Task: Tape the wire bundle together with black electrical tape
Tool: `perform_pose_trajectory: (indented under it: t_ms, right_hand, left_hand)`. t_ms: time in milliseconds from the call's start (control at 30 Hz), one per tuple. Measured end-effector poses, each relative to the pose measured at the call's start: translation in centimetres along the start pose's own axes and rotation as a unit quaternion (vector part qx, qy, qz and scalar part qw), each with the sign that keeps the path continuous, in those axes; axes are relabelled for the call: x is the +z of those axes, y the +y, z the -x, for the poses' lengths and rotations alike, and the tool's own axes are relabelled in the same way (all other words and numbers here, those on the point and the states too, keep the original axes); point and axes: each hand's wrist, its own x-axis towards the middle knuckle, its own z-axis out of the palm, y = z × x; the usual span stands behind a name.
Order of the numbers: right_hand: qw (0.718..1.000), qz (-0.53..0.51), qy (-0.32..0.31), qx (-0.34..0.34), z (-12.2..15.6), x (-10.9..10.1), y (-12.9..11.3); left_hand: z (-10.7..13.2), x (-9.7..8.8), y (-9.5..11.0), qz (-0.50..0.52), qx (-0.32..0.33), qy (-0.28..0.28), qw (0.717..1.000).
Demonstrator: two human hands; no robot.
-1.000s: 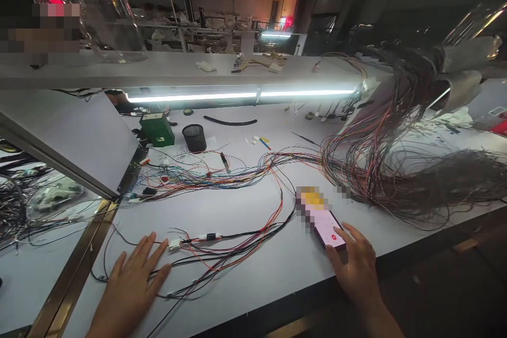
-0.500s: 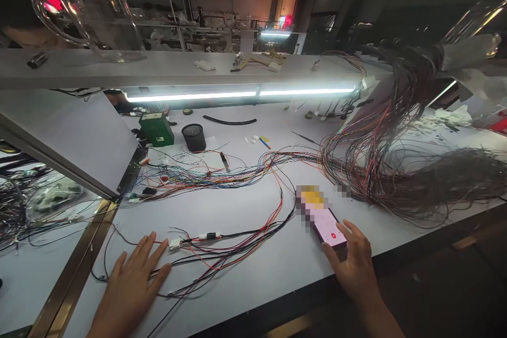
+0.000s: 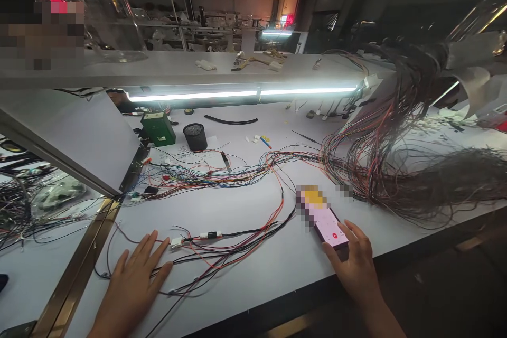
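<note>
My left hand (image 3: 132, 280) lies flat on the white tabletop with its fingers spread, across a few thin wires. Just beyond its fingertips is a white connector (image 3: 176, 243) at the end of a wire harness (image 3: 241, 245) of black and red wires. My right hand (image 3: 354, 264) has its thumb and fingers at opposite edges of the near end of a smartphone (image 3: 330, 227). The phone lies face up with a lit pink screen, which shows a red round button; its far end is pixelated.
A long wire bundle (image 3: 237, 177) crosses the table to a thick tangle of wires (image 3: 380, 169) at right. Behind stand a black mesh cup (image 3: 195, 137) and a green box (image 3: 158, 129). A shelf (image 3: 166, 68) with a lit tube runs above. A metal strip (image 3: 79, 269) borders the left side.
</note>
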Motion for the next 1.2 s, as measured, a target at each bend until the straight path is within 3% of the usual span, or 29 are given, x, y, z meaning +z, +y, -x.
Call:
perform_pose_trajectory:
  t_ms: [833,1033,1200]
  right_hand:
    - [1.000,0.001,-0.002,0.008,-0.1,0.1,-0.2]
    - [1.000,0.007,-0.008,-0.002,-0.1,0.1,-0.3]
    - [1.000,0.019,-0.017,-0.003,0.0,0.2,-0.5]
  left_hand:
    - [0.2,0.4,-0.3,0.016,0.008,0.009,1.000]
    - [0.9,-0.4,-0.7,0.046,-0.006,-0.023,0.999]
    - [3.2,-0.7,-0.8,0.055,0.024,-0.089,0.994]
